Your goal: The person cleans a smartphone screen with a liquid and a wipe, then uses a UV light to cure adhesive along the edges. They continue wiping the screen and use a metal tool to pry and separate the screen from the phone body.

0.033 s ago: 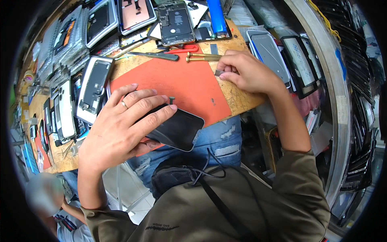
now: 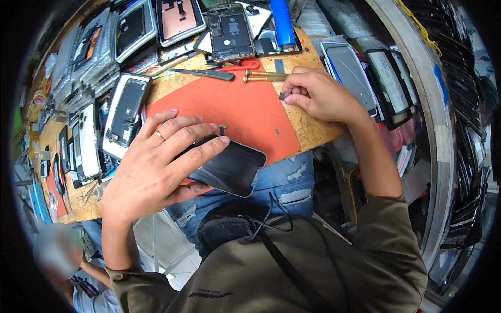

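Observation:
My left hand (image 2: 167,161) grips a dark phone screen (image 2: 232,167) from above, its fingers over the far edge and the thumb at the near side. The screen hangs partly over the table's front edge, and a short dark flex cable (image 2: 223,130) sticks up from its far side. Much of its left end is hidden under my fingers. At the right, my right hand (image 2: 315,94) pinches a small flat grey piece (image 2: 284,96), like a thin blade, over the wooden tabletop. Two brass-coloured tools (image 2: 263,76) lie just beyond those fingers.
An orange mat (image 2: 209,99) covers the middle of the table. Behind it lie a grey-handled tool (image 2: 209,74), red-handled pliers (image 2: 240,65) and an opened phone (image 2: 229,31). Phone parts crowd the left, and phone panels (image 2: 347,73) stand at the right. Another person (image 2: 94,292) sits lower left.
The whole scene has shifted very slightly in view. Both hands keep the same hold and position over the table.

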Action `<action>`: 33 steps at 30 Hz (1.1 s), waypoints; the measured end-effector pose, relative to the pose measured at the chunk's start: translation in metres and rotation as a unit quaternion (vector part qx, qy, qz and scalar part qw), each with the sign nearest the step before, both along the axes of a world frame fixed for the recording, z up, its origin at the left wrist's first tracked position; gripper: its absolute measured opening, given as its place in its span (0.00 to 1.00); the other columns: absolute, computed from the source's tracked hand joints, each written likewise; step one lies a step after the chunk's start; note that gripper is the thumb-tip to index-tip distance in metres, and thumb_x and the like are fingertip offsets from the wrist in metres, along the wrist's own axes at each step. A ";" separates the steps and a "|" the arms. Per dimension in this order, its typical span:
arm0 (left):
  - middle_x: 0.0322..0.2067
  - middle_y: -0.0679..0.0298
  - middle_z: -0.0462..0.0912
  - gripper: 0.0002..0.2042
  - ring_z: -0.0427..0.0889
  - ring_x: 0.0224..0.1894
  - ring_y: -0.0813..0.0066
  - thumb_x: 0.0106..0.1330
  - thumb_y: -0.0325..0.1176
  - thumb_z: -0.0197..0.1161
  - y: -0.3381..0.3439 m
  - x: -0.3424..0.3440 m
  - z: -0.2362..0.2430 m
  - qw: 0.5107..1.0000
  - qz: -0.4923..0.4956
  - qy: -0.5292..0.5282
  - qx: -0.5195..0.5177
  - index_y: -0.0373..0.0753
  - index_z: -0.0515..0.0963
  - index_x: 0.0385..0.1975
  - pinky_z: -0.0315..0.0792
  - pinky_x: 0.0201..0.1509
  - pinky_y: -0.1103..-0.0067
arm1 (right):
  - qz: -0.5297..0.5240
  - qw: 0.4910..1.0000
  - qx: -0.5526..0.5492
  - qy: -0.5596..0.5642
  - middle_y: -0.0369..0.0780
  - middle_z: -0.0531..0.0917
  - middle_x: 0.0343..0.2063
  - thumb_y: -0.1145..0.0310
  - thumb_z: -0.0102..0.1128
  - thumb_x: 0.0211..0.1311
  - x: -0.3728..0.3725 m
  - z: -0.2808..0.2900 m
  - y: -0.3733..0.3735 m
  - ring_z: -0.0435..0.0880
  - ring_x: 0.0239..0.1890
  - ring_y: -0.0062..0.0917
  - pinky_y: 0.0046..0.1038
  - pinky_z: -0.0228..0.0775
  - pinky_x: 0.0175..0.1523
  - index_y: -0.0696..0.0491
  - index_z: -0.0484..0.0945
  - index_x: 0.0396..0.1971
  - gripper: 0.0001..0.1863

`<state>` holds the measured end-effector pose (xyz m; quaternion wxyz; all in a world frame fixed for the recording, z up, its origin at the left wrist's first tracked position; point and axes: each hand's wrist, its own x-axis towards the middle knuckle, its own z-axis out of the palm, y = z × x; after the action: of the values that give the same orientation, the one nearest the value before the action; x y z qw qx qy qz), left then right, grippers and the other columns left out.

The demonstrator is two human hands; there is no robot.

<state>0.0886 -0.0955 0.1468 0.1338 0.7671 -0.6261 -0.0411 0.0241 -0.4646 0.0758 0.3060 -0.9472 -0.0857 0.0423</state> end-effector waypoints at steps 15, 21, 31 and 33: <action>0.60 0.35 0.86 0.44 0.93 0.58 0.49 0.84 0.66 0.50 0.004 -0.005 -0.066 0.565 0.075 0.794 -0.211 0.24 0.70 0.75 0.87 0.65 0.62 | 0.125 0.923 0.360 -0.060 0.41 0.91 0.51 0.70 0.78 0.71 0.014 0.052 0.076 0.89 0.53 0.23 0.28 0.81 0.60 0.61 0.79 0.70 0.30; 0.59 0.44 0.90 0.46 0.93 0.58 0.54 0.84 0.72 0.41 0.013 0.001 -0.064 0.494 0.211 0.799 -0.269 0.27 0.78 0.69 0.86 0.66 0.63 | 0.053 0.873 0.479 0.074 0.35 0.92 0.45 0.71 0.75 0.75 0.005 0.026 0.062 0.88 0.47 0.14 0.24 0.81 0.57 0.60 0.86 0.54 0.13; 0.47 0.53 0.91 0.13 0.92 0.41 0.71 0.78 0.21 0.67 -0.007 -0.090 0.005 0.651 0.302 0.569 -0.401 0.25 0.79 0.58 0.93 0.42 0.72 | -0.162 0.817 0.551 0.038 0.39 0.91 0.46 0.72 0.73 0.71 -0.080 0.064 0.067 0.88 0.49 0.18 0.25 0.79 0.57 0.63 0.85 0.54 0.16; 0.47 0.53 0.91 0.12 0.92 0.42 0.70 0.79 0.21 0.66 -0.006 -0.093 0.007 0.641 0.303 0.579 -0.403 0.25 0.79 0.57 0.93 0.41 0.72 | -0.159 0.790 0.590 0.042 0.40 0.91 0.47 0.75 0.74 0.69 -0.085 0.075 0.076 0.89 0.51 0.20 0.25 0.79 0.58 0.64 0.82 0.58 0.20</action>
<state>-0.0041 -0.1011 0.1542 0.7699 0.6033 -0.1077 -0.1780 -0.0612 -0.3890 0.1503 0.8112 -0.5799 0.0704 -0.0257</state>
